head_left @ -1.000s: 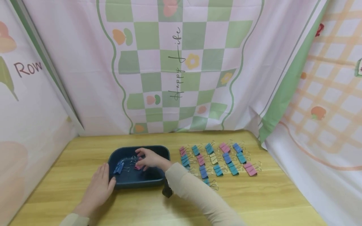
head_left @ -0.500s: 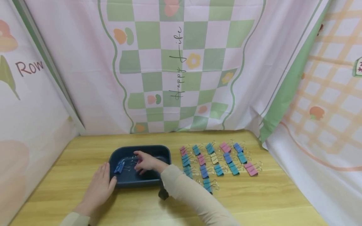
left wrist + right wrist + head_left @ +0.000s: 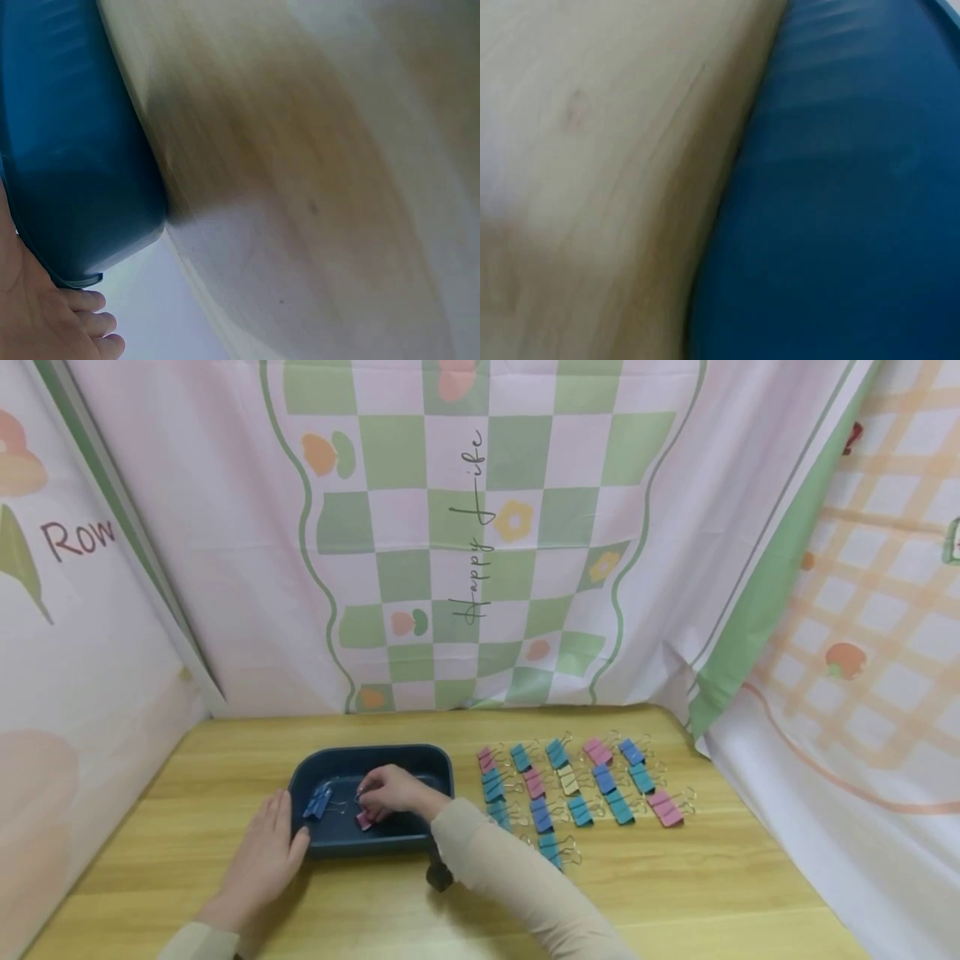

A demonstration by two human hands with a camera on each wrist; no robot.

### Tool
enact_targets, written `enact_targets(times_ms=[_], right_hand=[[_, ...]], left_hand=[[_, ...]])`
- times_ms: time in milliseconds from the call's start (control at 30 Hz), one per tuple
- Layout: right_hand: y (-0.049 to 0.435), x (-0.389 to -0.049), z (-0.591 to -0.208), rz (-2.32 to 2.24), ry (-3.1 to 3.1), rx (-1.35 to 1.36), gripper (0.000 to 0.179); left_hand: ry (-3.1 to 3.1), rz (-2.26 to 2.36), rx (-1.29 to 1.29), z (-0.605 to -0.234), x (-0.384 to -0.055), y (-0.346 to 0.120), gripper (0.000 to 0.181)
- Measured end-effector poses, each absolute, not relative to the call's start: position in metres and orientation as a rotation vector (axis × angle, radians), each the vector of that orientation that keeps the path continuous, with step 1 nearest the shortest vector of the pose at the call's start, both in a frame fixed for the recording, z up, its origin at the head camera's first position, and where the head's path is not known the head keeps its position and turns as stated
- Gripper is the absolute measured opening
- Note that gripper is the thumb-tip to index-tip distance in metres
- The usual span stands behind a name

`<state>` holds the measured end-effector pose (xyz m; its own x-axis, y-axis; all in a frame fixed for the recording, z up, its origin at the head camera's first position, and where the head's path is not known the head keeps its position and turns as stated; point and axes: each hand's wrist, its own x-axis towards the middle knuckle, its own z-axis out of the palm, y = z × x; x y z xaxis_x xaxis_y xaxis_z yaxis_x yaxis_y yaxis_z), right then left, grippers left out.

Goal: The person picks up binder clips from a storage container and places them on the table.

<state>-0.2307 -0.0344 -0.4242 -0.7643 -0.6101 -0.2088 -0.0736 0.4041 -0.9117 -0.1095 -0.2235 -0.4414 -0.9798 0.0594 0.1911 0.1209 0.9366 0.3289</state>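
A dark blue tray sits on the table in the head view. My left hand rests along its left end, fingers straight; the left wrist view shows that hand against the wall of the tray. Inside the tray, my right hand has its fingers bent down and pinches a pink binder clip, partly covered by the fingers. To the left of it lies a blue binder clip with wire handles. Only table and the outer tray wall show in the right wrist view.
Right of the tray, several binder clips in pink, teal, blue and yellow lie in rough rows, among them a yellow clip and a large pink clip. Patterned curtains surround the wooden table at the back and sides.
My right hand's fingers have closed in and turned down onto the pink binder clip inside the tray. The left hand keeps its place at the tray's end.
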Motion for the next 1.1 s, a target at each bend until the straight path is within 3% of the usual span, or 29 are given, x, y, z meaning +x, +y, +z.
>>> enact_targets(times_ms=[100, 1100], right_hand=[[-0.031, -0.230, -0.422, -1.323, 2.179, -0.570, 0.007], [0.031, -0.243, -0.392, -1.241, 2.326, -0.643, 0.010]], left_hand=[[-2.909, -0.508, -0.143, -0.441, -0.109, -0.223, 0.063], [-2.874, -0.526, -0.170, -0.442, -0.109, -0.223, 0.062]])
